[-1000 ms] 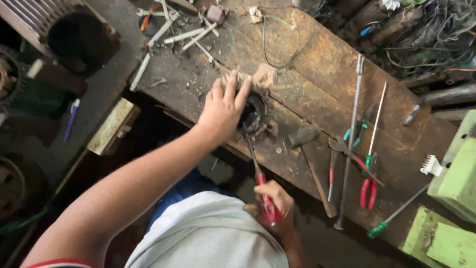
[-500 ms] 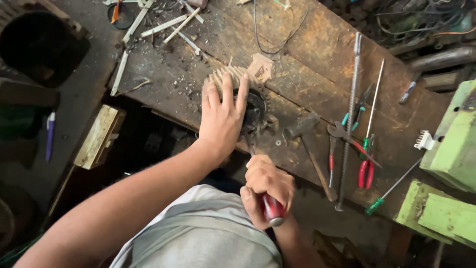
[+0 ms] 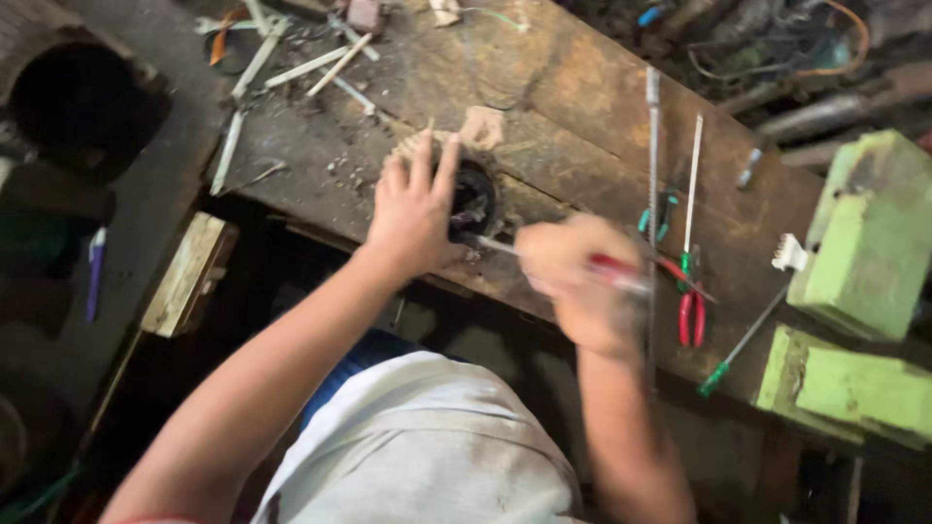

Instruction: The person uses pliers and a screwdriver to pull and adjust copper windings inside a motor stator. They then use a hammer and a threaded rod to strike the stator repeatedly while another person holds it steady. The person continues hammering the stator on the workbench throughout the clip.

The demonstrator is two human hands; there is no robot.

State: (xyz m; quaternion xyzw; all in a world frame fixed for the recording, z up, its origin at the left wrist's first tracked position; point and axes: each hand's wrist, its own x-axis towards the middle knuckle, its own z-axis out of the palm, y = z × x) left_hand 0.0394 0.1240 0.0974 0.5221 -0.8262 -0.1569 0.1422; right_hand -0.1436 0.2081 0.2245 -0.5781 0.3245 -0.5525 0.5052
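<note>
The left hand point(image 3: 416, 215) lay flat over the round dark metal part point(image 3: 473, 201) on the worn wooden bench point(image 3: 582, 107), fingers spread wide and pressed down on its left rim, holding it in place; the part sat near the bench's front edge, just left of the right hand point(image 3: 573, 281). That hand was blurred, closed in a fist round the red handle of a screwdriver point(image 3: 544, 258), whose thin shaft ran left so its tip reached into the part's dark opening.

Right of the part, well apart from it, lay red-handled pliers point(image 3: 690, 312), a long metal rod point(image 3: 651, 175) and a green-handled screwdriver point(image 3: 738, 342); 2 pale green blocks point(image 3: 864, 233) stood beyond those at the bench's far right end; loose white sticks point(image 3: 291, 58) lay scattered behind the part to the left.

As a judgement: the tip could slip out of the opening under force and jab the left fingers point(image 3: 442, 170) beside it; the part, being close to the bench's edge, could also shift or tip off if the pressing hand eased.
</note>
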